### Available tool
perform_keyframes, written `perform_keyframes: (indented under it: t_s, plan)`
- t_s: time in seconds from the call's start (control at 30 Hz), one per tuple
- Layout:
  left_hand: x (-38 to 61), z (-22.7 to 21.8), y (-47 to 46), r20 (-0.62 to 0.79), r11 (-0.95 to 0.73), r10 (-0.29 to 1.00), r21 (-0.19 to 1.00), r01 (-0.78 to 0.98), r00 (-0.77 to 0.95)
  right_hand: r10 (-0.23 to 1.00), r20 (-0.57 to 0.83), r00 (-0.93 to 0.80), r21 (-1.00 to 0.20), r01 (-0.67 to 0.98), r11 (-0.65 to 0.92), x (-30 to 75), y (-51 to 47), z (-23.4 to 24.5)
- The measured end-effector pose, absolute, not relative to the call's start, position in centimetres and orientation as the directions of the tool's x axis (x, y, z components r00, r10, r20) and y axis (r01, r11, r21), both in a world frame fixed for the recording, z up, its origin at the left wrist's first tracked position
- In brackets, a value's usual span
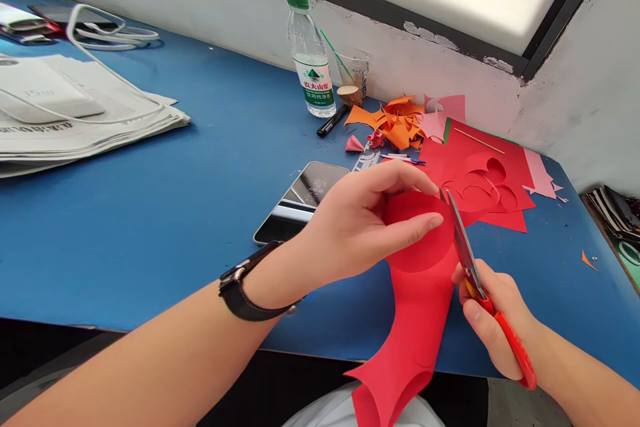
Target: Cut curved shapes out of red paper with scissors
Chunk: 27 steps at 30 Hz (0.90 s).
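While the left hand [370,217] pinches red paper [417,310] that dangles past the worktop's [165,227] near edge, the right hand [500,317] grips scissors [465,247]; the sheet looks light, floppy, easily creased, best held near the blades.

Around the left wrist sits a snug black band [255,307], broad and dark along its curve; on its upper side a dark fitting [237,275] carries silver-toned metal that catches the light, and a small metallic stud [293,309] shows at the lower edge; the band's front is turned too far aside to read as a watch or otherwise. Both forearms are bare as far as the view reaches, and the left thumbnail [434,221] is trimmed short; at the lap shows pale, greyish-white cloth [320,411], smooth and softly rounded.
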<state>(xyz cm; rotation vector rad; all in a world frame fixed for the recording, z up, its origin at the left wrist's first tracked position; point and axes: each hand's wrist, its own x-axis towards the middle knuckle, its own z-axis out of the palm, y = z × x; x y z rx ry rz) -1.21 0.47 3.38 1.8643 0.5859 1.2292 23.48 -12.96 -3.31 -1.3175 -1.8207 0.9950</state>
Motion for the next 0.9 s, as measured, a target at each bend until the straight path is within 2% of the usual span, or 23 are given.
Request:
perform_keyframes:
  t_s: [0.9]
  plan:
    - [-1.26, 3.39, 0.56, 0.531, -0.566, 0.746, 0.824, -0.037, 0.403, 0.968, 0.074, -0.241, -0.865, 0.468, 0.183, 23.28, -12.99, -2.84]
